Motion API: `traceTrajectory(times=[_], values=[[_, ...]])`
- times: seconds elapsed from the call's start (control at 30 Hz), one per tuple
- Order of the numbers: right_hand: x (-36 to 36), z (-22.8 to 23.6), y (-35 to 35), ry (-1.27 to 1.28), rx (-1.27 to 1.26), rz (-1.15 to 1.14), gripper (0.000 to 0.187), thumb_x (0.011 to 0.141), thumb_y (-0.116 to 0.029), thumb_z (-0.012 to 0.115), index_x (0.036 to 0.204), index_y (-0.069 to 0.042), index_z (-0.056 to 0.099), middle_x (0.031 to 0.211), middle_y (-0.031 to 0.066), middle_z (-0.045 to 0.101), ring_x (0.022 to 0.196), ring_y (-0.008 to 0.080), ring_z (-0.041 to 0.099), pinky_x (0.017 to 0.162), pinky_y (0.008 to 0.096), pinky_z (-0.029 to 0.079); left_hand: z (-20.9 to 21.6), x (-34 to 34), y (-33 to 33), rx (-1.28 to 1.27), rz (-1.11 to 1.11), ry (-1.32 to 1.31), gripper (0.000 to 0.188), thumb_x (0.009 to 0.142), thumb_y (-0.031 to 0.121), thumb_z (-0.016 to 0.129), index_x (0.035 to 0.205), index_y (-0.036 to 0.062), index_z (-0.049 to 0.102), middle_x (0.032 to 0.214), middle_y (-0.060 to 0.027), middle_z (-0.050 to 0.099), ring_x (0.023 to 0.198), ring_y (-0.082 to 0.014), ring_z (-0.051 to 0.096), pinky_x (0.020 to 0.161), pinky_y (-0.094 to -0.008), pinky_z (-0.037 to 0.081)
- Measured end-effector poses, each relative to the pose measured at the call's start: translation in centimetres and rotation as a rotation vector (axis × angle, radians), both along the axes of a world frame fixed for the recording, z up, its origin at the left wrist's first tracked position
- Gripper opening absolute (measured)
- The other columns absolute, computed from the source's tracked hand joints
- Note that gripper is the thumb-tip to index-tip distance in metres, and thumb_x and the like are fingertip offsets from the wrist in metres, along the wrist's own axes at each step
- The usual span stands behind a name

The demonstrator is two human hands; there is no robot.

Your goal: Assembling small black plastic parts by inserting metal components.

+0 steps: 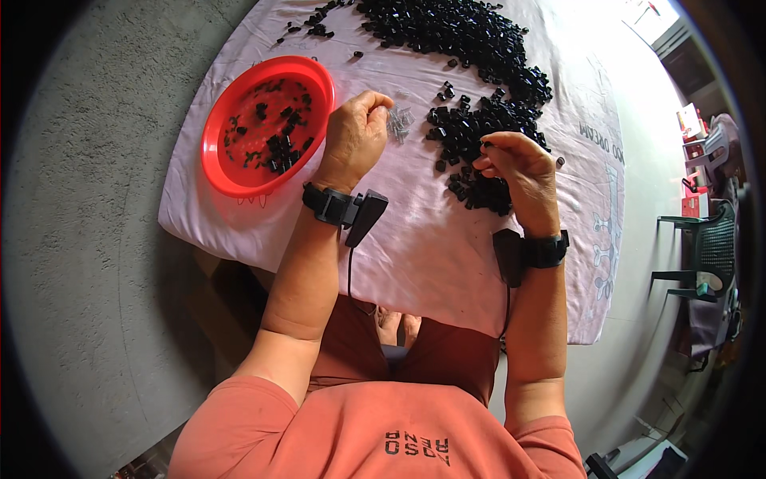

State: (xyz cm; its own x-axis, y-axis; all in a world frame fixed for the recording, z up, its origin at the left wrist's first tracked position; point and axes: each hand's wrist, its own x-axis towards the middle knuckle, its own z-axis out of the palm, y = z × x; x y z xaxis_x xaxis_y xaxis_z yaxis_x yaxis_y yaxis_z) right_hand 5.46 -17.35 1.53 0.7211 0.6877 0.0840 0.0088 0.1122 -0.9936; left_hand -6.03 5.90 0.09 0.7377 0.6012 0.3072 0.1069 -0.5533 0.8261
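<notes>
Count: one red basin; two hands; black pieces, too many to count; one small cluster of clear slivers, number unresolved. Left hand beside the slivers, fingers curled; right hand over the near end of the black heap, fingertips together — whether either grips anything, cannot tell. Basin: scattered black pieces, densest near side. Counter: pale pink cloth, heap toward the right. Room: grey floor, green chair at right.

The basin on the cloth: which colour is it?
Red; the basin shows best in the head view.
</notes>
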Motion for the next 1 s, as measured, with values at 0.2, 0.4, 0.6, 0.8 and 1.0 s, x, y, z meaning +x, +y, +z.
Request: traceTrajectory(times=[0.2,0.4,0.6,0.8,1.0], values=[[-0.2,0.3,0.2,0.001,0.009,0.001,0.015,0.095,-0.005,0.062,0.108,-0.001,0.068,0.093,0.0047,0.07,0.082,0.0119,0.07,0.07,0.022,0.055,-0.6,0.1,0.2,0.128,-0.027,-0.042,0.013,0.09,0.003,0.061,0.1,0.0001,0.068,0.086,-0.0074,0.069,0.073,-0.0111,0.064,0.066,-0.0263,0.051],[-0.1,0.2,0.1,0.009,0.015,0.002,0.014,0.093,-0.002,0.064,0.107,-0.001,0.069,0.093,0.0048,0.071,0.081,0.0118,0.07,0.069,0.0213,0.055,0.6,-0.4,-0.8,0.209,-0.126,0.065,0.009,0.08,0.004,0.07,0.089,0.0022,0.071,0.084,-0.0062,0.068,0.071,-0.0143,0.062,0.067,-0.0279,0.05],[-0.2,0.3,0.2,0.016,0.015,0.005,0.014,0.092,-0.001,0.065,0.106,-0.001,0.069,0.092,0.0049,0.071,0.08,0.0119,0.07,0.069,0.0213,0.056,0.2,-0.3,-0.9,0.258,-0.13,0.102,0.008,0.077,0.005,0.072,0.084,0.0018,0.07,0.083,-0.008,0.067,0.073,-0.018,0.063,0.067,-0.0301,0.05],[-0.3,0.3,0.3,0.014,0.009,0.002,0.014,0.092,0.0,0.064,0.105,-0.001,0.069,0.091,0.005,0.071,0.08,0.0122,0.07,0.069,0.0217,0.056,-0.3,-0.1,-0.7,0.281,-0.14,0.084,0.006,0.08,0.004,0.069,0.085,0.0007,0.067,0.082,-0.0103,0.066,0.074,-0.022,0.064,0.069,-0.0325,0.051],[-0.2,0.3,0.2,0.011,0.013,-0.004,0.013,0.092,0.0,0.064,0.105,-0.001,0.069,0.09,0.0046,0.07,0.079,0.0123,0.07,0.069,0.022,0.056,0.9,-0.1,-1.2,0.14,-0.133,0.095,0.008,0.086,0.004,0.065,0.094,0.0014,0.063,0.085,-0.0095,0.067,0.074,-0.0177,0.064,0.068,-0.0305,0.051]])
